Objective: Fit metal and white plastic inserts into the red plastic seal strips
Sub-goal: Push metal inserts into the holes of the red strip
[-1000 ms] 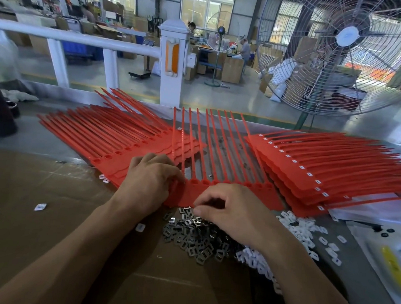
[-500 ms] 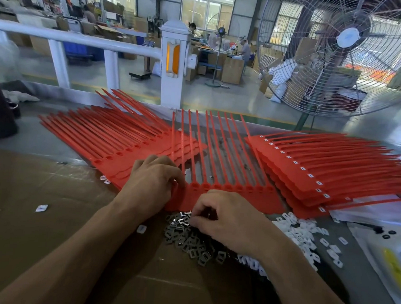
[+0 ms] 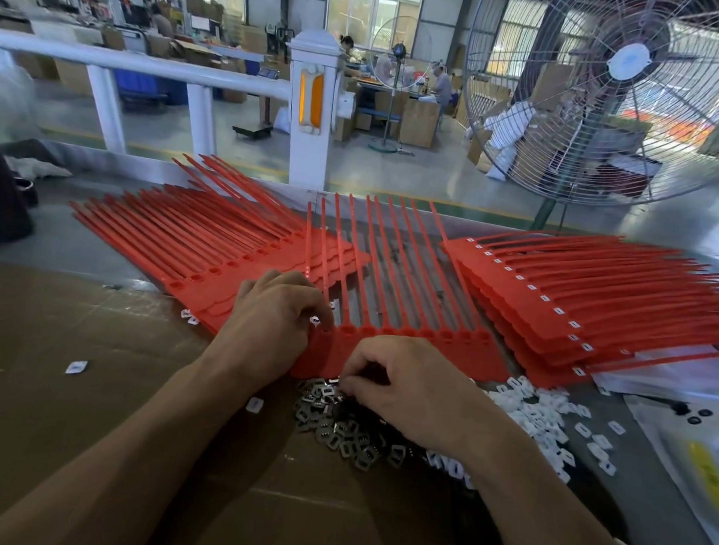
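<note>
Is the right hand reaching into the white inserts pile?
No, the right hand is at the pile of metal inserts; the white inserts lie farther right.

Bare cardboard (image 3: 52, 381) lies open left; insert piles (image 3: 341, 429) crowd the right.

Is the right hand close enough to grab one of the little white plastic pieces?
Probably yes. The right hand sits over the metal inserts, and the white plastic pieces lie in an open pile just beside its wrist with nothing covering them.
</note>
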Tool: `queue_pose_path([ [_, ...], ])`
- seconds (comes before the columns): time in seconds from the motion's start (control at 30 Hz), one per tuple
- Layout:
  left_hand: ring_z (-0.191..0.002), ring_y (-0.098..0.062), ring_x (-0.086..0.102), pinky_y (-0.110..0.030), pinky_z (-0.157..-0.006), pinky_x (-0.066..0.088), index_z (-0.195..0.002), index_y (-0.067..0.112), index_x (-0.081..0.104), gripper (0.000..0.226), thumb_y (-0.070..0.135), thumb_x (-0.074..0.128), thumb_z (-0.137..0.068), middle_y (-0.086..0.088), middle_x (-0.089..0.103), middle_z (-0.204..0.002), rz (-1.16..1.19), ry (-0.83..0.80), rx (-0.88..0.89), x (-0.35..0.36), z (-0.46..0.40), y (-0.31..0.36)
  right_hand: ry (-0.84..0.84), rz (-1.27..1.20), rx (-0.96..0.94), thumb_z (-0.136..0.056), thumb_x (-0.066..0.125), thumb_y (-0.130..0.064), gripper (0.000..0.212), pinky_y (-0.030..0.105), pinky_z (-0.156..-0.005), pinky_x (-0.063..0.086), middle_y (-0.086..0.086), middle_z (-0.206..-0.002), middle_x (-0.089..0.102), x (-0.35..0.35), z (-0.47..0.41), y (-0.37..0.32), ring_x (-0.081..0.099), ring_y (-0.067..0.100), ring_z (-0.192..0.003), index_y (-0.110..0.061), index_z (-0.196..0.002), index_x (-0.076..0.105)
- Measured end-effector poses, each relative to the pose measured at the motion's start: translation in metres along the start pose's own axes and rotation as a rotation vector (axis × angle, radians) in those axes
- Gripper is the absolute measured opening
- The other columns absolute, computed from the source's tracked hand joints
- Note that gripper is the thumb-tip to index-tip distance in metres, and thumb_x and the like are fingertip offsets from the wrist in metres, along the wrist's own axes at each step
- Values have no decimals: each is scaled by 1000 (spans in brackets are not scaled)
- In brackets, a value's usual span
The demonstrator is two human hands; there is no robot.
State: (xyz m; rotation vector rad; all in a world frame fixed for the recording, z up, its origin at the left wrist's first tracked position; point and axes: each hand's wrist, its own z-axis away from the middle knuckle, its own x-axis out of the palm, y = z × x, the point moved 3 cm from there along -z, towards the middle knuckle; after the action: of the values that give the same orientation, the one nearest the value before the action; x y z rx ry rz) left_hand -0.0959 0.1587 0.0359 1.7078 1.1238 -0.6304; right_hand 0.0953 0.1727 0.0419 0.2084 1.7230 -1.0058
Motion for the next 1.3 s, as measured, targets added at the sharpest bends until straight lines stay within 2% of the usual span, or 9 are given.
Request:
queue_pose_path([
  [0.2, -108, -4, 41, -32, -92, 25, -95, 36, 73, 35, 6, 55, -94, 18, 58, -106, 30, 5, -1, 3, 0, 0, 56, -106, 10, -96, 71, -33, 4, 17, -81, 53, -21, -95, 70, -3, 0, 1, 65, -7, -91, -34, -100, 72],
  [0.43, -107, -8, 44, -35, -95, 30, -91, 38, 72, 36, 6, 56, -94, 18, 59, -104, 66, -15, -15, 4, 0, 4, 2, 67, -41, -92, 74, -39, 7, 29, -90, 49, -17, -99, 61, 4, -2, -2, 56, 1, -96, -34, -98, 73],
  [0.67, -106, -4, 44, -34, -98, 31, -91, 39, 71, 36, 6, 57, -94, 24, 55, -100, 100, -8, -8, 5, 1, 4, 20, 25, -5, -91, 74, -40, 11, 20, -80, 48, -21, -97, 63, 4, -2, -1, 58, -4, -92, -38, -88, 63],
  [0.77, -106, -4, 45, -35, -99, 33, -89, 43, 68, 39, 5, 57, -93, 26, 55, -99, 119, -5, 6, 5, 2, 4, 38, -69, 35, -88, 78, -42, 12, 14, -69, 44, -24, -93, 65, 1, 0, 3, 61, -8, -88, -38, -86, 66],
  [0.97, -107, -7, 48, -44, -102, 39, -90, 40, 71, 37, 6, 57, -93, 24, 56, -99, 152, 2, 28, 3, 3, 6, 152, -281, 68, -92, 76, -30, 6, 19, -78, 51, -19, -88, 73, -1, -1, 5, 68, -3, -86, -33, -87, 75],
  [1.1, -105, -6, 53, -44, -98, 43, -93, 38, 72, 31, 9, 63, -93, 23, 60, -98, 218, 27, 72, 3, 3, 11, 281, -427, 149, -94, 75, -26, 10, 3, -72, 44, -25, -89, 73, -6, -3, 14, 65, -11, -89, -35, -90, 77],
  [1.17, -103, -3, 55, -43, -96, 45, -97, 36, 72, 21, 16, 68, -92, 22, 62, -99, 243, 42, 108, 3, 4, 15, 301, -522, 191, -95, 73, -24, 12, 8, -74, 45, -22, -87, 75, -6, -5, 19, 67, -9, -83, -34, -91, 78],
  [1.23, -100, 0, 56, -42, -92, 48, -99, 32, 71, 18, 17, 73, -90, 21, 65, -98, 269, 53, 161, 4, 4, 19, 323, -615, 226, -96, 72, -21, 17, 21, -74, 47, -16, -82, 76, -5, -6, 23, 65, -6, -72, -36, -91, 79],
  [1.3, -98, -3, 58, -42, -88, 50, -99, 30, 70, 17, 19, 75, -87, 19, 67, -96, 286, 54, 217, 4, 5, 22, 338, -675, 248, -96, 71, -20, 21, 23, -71, 48, -15, -80, 75, -5, -7, 25, 64, -5, -68, -40, -92, 79],
])
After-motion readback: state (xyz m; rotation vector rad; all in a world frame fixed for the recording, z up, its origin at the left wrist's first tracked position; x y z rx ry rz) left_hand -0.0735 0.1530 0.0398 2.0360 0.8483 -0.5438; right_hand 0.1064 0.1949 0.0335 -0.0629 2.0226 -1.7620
